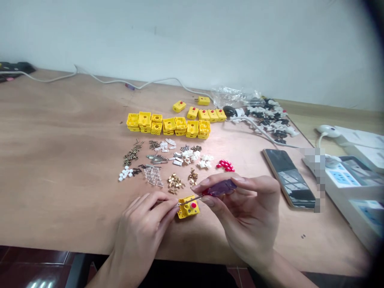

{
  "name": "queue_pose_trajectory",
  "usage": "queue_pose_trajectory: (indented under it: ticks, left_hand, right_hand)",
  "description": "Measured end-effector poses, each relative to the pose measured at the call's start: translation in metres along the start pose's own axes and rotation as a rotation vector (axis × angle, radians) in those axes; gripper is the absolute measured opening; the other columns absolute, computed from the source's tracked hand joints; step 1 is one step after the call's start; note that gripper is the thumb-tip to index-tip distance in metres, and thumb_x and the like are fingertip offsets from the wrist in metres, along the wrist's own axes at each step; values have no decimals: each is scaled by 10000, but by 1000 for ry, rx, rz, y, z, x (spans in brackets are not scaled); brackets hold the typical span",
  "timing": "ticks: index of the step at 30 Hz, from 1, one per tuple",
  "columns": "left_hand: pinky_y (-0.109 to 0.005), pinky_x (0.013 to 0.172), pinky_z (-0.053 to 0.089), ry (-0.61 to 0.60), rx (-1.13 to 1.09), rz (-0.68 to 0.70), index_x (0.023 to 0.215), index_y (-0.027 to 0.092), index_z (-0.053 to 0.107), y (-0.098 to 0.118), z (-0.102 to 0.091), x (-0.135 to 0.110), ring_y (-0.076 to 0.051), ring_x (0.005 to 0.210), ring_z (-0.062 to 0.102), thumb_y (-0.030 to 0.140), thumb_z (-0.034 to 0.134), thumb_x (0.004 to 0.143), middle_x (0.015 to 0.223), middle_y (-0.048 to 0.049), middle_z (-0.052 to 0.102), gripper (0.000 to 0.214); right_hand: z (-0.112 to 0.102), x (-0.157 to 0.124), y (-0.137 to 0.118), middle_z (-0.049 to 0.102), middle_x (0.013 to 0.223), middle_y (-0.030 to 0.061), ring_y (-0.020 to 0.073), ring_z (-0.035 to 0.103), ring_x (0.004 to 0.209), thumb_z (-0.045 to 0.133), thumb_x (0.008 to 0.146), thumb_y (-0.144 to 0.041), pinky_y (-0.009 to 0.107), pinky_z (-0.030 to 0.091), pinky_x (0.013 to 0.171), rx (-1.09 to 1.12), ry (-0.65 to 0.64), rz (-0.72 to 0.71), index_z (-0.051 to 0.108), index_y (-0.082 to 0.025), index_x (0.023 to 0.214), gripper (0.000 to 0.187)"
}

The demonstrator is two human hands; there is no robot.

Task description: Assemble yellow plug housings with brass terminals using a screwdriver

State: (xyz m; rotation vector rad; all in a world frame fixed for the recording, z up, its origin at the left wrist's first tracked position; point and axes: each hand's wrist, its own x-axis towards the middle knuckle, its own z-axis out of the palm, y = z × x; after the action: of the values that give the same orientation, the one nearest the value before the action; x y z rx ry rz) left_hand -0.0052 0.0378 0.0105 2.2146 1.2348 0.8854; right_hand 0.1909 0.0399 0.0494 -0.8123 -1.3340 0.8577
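My right hand [250,206] grips a screwdriver [220,187] with a purple and red handle, its thin shaft pointing left. The tip reaches the left side of a small yellow plastic housing [189,213], right by my left fingertips. A red button in a white ring shows on that housing, with a few screws around it. My left hand [150,218] has its fingers pressed together at the housing's left edge, pinching it or a small part there; the fingertips hide the exact contact.
Beyond my hands lie brass pieces [175,182], red caps [225,165], white parts [205,161] and clear plastic pieces [153,176]. Stacked yellow shells [169,126] and closed yellow units [204,115] stand behind. A phone [289,178] and white boxes [345,200] occupy the right.
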Motion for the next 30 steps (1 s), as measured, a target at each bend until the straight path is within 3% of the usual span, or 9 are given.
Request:
queue_pose_trajectory:
  ticks: [30]
  left_hand:
    - [-363, 789, 519, -8, 18, -1, 1044, 254, 706, 3, -2, 3, -212, 845, 648, 244, 609, 1017, 998, -4, 717, 101]
  right_hand:
    - [0, 2, 3, 747, 1100, -22, 155, 767, 978, 615, 818, 140, 291, 697, 749, 29, -7, -23, 565, -337, 1232, 633]
